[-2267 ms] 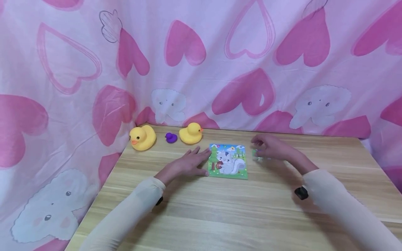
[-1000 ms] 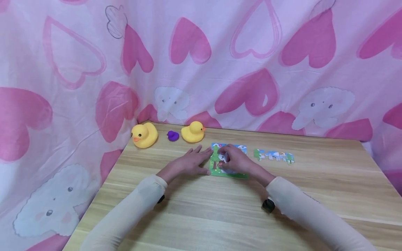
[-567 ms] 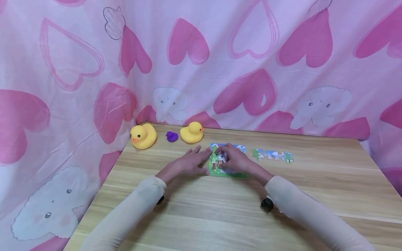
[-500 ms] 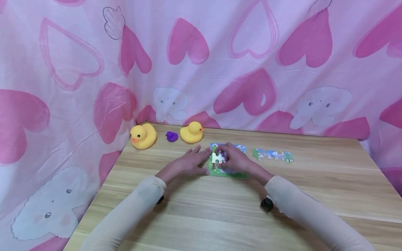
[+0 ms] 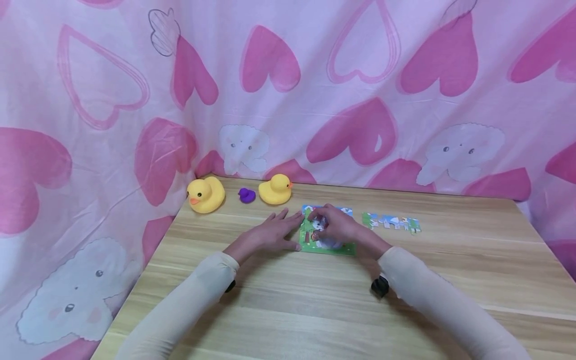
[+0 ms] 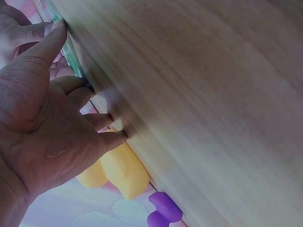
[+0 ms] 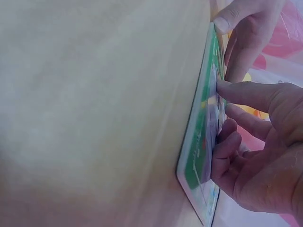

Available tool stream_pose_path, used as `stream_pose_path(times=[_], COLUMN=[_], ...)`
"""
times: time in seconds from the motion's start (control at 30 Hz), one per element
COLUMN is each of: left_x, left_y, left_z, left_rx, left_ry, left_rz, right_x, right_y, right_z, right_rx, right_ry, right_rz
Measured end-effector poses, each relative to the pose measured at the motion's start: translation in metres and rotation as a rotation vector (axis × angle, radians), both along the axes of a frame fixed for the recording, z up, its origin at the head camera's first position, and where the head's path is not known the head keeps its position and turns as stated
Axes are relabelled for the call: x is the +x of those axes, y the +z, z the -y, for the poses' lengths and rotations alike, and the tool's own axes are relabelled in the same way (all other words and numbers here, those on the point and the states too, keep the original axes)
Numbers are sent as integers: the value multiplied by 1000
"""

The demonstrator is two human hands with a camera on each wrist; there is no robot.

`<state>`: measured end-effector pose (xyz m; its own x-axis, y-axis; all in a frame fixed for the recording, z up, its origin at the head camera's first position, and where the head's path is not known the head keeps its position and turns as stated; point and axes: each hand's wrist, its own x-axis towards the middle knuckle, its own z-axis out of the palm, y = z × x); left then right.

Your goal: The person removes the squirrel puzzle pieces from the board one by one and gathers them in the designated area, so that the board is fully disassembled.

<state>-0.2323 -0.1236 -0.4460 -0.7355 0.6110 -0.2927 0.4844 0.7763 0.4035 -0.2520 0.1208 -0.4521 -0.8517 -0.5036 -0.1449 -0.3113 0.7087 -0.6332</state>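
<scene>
A square jigsaw puzzle [image 5: 333, 248] with a grey squirrel picture lies on the wooden table. My left hand [image 5: 272, 232] is spread flat at its left side, the thumb touching the near left edge and the other fingertips on or beside the border. Over the middle of the puzzle is my right hand [image 5: 338, 226]. Its thumb and index finger pinch at a puzzle piece within the picture, as the right wrist view shows, while the other fingers [image 7: 226, 151] curl in. The hand hides much of the picture, and the piece's outline is hard to make out.
Several loose puzzle pieces [image 5: 392, 223] lie in a row right of the puzzle. At the back left stand a yellow duck [image 5: 208, 195], a small purple duck [image 5: 246, 195] and another yellow duck [image 5: 275, 190]. A pink heart-patterned curtain [image 5: 351, 115] hangs behind the table [image 5: 288, 310].
My right hand has moved left from the loose pieces onto the puzzle, where it stays with slight shifts. A pale patch that showed near its fingers half a second ago is gone. My left hand stays put.
</scene>
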Motion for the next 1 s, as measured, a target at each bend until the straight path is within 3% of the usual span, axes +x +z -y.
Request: stream_pose_path(times=[0.2,0.43,0.67,1.0], left_x=[0,1,1,0], left_y=[0,1,0,1], left_z=[-1,0,0,0], left_rx=[5,4,0,-7], left_ry=[8,2,3,10], left_rz=[3,-5,2,21], right_x=[-4,-3,14,41], right_y=[2,1,10,7], right_z=[2,-3,-31,-99], right_rx=[11,-37,-138,-114], right_ry=[2,-6,-35,-62], right_rz=[47,16,0,-48])
